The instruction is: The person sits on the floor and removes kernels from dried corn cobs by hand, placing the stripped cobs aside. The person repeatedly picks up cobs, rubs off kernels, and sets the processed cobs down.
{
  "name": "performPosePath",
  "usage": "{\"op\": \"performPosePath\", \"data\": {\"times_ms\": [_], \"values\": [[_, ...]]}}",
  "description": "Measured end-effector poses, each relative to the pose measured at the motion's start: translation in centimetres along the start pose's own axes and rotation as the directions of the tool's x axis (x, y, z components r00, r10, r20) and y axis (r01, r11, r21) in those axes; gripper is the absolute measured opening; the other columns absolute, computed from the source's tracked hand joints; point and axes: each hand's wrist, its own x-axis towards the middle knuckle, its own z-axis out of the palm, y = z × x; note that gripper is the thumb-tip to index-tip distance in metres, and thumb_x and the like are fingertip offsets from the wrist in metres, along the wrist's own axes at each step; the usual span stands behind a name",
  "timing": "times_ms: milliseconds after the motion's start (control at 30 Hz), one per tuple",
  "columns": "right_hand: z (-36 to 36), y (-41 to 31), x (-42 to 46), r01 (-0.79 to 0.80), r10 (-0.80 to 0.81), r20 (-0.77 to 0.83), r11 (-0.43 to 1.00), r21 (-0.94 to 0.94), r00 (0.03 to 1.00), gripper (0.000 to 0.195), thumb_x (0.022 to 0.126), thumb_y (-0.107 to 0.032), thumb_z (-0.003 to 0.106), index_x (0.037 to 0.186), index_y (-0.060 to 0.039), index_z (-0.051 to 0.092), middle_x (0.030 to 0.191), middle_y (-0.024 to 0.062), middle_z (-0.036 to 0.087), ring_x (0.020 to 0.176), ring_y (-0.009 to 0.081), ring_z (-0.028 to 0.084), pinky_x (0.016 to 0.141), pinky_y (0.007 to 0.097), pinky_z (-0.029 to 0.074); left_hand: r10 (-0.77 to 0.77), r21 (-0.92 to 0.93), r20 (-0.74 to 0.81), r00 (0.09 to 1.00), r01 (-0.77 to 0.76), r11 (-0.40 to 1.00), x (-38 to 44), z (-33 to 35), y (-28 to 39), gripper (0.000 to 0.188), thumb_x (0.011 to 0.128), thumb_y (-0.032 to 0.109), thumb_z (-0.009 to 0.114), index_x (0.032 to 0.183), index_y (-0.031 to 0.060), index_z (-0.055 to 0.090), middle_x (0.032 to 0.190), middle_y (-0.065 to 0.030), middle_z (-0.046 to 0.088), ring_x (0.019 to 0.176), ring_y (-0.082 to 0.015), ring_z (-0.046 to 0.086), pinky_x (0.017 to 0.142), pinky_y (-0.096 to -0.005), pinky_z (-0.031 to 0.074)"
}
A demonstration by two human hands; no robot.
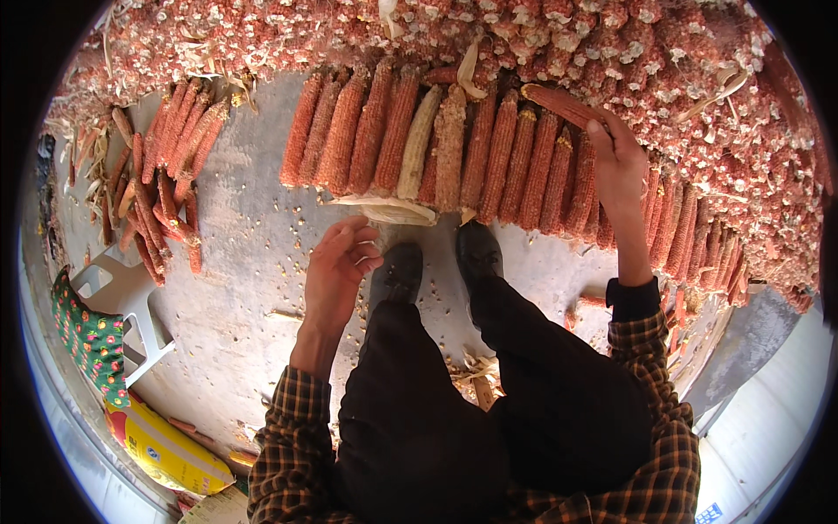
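Note:
My right hand (619,157) grips the end of a red corncob (556,103), bare of most kernels, and holds it over the row. Beneath it, several shelled cobs (396,134) lie side by side in a long row, with one pale cob (420,141) among them. My left hand (344,255) hovers empty above the concrete floor, fingers apart and curled. Just beyond it, a dry corn husk (386,211) rests at the row's near edge. Behind the row rises a big stack of cobs (556,39), their pale ends facing me.
Loose cobs (173,190) lie heaped on the floor (255,262) to the left, near husks (95,164). A white plastic stool (131,295) with a green floral cloth (91,337) and a yellow sack (170,449) stand nearby. Scattered kernels surround my black shoes (396,272).

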Motion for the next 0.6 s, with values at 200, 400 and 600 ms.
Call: {"op": "performPosePath", "data": {"times_ms": [200,400,600], "values": [[2.1,0.4,2.4,0.220,-0.222,0.003,0.966,-0.138,0.975,0.035,0.094,-0.026,0.059,0.121,-0.0050,0.060,0.095,0.0133,0.068,0.075,0.0179,0.065,0.065,0.0305,0.050,-0.033,0.015,-0.002,0.999,0.033,0.999,0.0,0.0,-0.3,0.025,0.098,0.022,0.047,0.112,0.0030,0.057,0.097,-0.0065,0.064,0.079,-0.0118,0.060,0.073,-0.0297,0.052],[2.9,-1.1,2.0,0.094,-0.112,-0.076,0.975,-0.200,0.991,0.022,0.089,-0.020,0.062,0.104,-0.0027,0.063,0.093,0.0161,0.067,0.077,0.0323,0.066,0.066,0.0400,0.053,-0.048,0.046,-0.004,0.999,0.048,0.998,0.0,-0.6,-0.4,0.030,0.097,0.024,0.050,0.117,0.0024,0.055,0.101,-0.0071,0.064,0.082,-0.0140,0.059,0.077,-0.0314,0.050],[2.4,-0.8,2.8,0.112,-0.112,-0.146,0.994,-0.011,0.983,0.019,0.090,-0.016,0.063,0.105,-0.0051,0.065,0.086,0.0120,0.069,0.070,0.0171,0.065,0.061,0.0300,0.050,-0.026,0.003,-0.010,1.000,0.026,1.000,0.0,-1.3,-0.3,0.026,0.097,0.019,0.050,0.114,0.0014,0.057,0.098,-0.0079,0.065,0.078,-0.0125,0.060,0.073,-0.0298,0.052]]}}
